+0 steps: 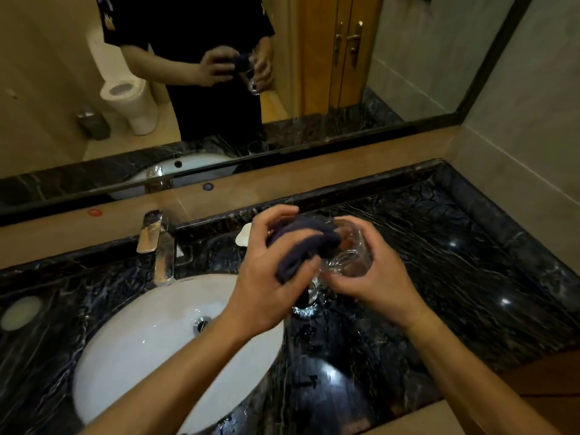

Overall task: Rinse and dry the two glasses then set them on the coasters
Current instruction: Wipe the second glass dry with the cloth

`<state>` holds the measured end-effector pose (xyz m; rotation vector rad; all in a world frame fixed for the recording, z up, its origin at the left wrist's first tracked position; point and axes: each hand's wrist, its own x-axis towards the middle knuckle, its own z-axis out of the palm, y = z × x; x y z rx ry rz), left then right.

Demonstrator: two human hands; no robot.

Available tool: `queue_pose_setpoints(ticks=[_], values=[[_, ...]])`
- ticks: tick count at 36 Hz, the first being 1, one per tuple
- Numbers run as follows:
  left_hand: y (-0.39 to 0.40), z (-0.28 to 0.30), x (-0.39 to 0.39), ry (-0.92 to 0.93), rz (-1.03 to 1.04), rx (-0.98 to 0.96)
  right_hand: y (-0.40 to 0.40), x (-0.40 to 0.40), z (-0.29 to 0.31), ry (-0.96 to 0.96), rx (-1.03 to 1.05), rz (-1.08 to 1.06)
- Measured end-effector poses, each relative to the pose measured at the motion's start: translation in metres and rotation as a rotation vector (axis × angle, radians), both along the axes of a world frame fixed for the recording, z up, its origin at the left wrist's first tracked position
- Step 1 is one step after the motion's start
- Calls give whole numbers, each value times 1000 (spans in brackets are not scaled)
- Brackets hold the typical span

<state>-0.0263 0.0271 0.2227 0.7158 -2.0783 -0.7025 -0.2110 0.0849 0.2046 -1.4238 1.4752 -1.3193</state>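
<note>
In the head view, the right hand (373,277) is gripping a clear glass (348,255) tilted with its mouth toward the left hand (273,277), which is clutching a dark cloth (301,246) and pushing it into that mouth, so both are meeting above the desk (439,277), just right of the sink (141,340). A second glass (310,296) is standing on the desk directly beneath the hands, while a pale round thing (20,312), possibly a coaster, is lying near the left edge beyond the sink and tap (160,246).
</note>
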Motion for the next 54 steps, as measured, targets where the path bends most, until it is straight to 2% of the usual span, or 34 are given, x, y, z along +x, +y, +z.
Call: queue_pose_setpoints(ticks=[4,7,10,14,18,22,24,27,30,33,35,37,41,43,45,48,51,54], values=[[-4,10,8,-343,-225,-278,-5,-4,-4,111,28,42],[-8,13,6,-508,-303,-237,-6,-1,-4,290,33,62],[-7,8,3,-611,-302,-221,-7,3,-3,415,-5,84],[-2,2,-2,-640,-277,-267,-8,2,-7,513,-21,118],[-6,3,5,-779,-360,-352,-7,-3,-2,592,56,279],[-12,4,18,-836,-488,-543,-8,0,2,569,168,411],[-14,4,25,-828,-562,-670,-11,1,3,484,243,531],[-14,4,29,-724,-652,-796,-18,2,7,281,393,772],[-15,1,29,-617,-664,-784,-27,0,10,170,479,925],[-22,-7,34,-605,-525,-688,-29,-8,8,-5,442,802],[-25,-11,38,-594,-382,-515,-26,-16,5,-75,358,626],[-27,-12,37,-543,-238,-301,-23,-17,1,28,246,488],[-22,-4,20,-307,-12,71,-20,10,-9,488,27,173],[-16,2,9,-229,37,148,-22,22,-15,537,-115,-8],[-11,5,3,-203,42,145,-26,23,-16,556,-205,-108],[-11,6,3,-221,-22,62,-30,14,-7,582,-230,-110],[-18,3,12,-316,-137,-178,-28,5,10,555,-191,37],[-28,1,24,-455,-241,-498,-29,-5,26,573,-46,245]])
